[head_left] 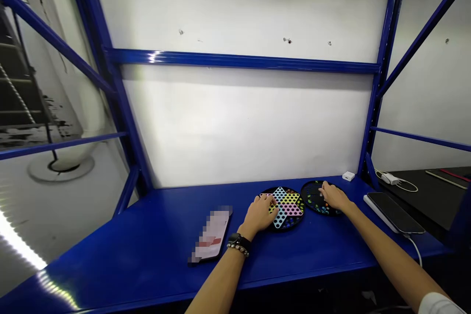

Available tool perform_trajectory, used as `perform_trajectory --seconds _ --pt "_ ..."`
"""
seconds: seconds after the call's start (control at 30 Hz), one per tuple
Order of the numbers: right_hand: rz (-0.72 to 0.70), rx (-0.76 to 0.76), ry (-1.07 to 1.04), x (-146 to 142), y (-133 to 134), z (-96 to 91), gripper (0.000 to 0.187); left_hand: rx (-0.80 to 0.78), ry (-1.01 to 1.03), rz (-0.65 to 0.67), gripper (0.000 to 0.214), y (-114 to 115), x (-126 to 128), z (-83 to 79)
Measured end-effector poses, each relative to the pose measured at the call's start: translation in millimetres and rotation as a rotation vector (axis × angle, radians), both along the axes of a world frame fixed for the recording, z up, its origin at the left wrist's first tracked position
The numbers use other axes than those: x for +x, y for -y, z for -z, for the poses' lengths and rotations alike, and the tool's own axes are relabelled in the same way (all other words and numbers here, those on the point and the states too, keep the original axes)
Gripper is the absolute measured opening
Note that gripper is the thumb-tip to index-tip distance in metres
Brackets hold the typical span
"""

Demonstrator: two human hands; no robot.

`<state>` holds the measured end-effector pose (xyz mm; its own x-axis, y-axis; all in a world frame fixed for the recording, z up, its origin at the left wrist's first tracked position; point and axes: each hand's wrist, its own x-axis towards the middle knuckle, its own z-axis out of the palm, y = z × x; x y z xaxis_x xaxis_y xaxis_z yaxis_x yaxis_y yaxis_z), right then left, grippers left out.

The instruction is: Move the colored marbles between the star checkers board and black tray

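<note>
A round Chinese checkers board (290, 209), with a coloured star of holes and a black rim, lies on the blue table. My left hand (259, 215) rests over its left side, fingers curled in toward the star; whatever they hold is hidden. To the right is a round black tray (311, 191) with small coloured marbles (318, 208) scattered in it. Over its right part, my right hand (334, 197) reaches down with the fingertips pinched together. Anything between them is too small to make out. A dark watch and a beaded bracelet circle my left wrist.
A phone (213, 234) with a blurred screen lies left of my left hand. At the right, another phone (395, 212) sits on a white block with a cable. A white adapter (348, 176) stands near the back edge. Blue metal posts (371, 93) frame the table (158, 245).
</note>
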<state>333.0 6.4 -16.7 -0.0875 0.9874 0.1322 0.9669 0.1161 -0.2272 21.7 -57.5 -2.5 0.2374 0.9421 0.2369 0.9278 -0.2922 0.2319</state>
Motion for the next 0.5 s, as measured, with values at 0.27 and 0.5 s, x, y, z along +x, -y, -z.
perform_trajectory --seconds 0.27,0.5 --pt "-0.081 -0.091 0.194 -4 -15 6.4 0.03 -0.001 0.015 0.003 0.023 0 0 0.1" --pt "-0.116 -0.023 0.048 -14 -21 3.3 0.034 0.01 0.014 -0.003 0.023 -1 0 1.4"
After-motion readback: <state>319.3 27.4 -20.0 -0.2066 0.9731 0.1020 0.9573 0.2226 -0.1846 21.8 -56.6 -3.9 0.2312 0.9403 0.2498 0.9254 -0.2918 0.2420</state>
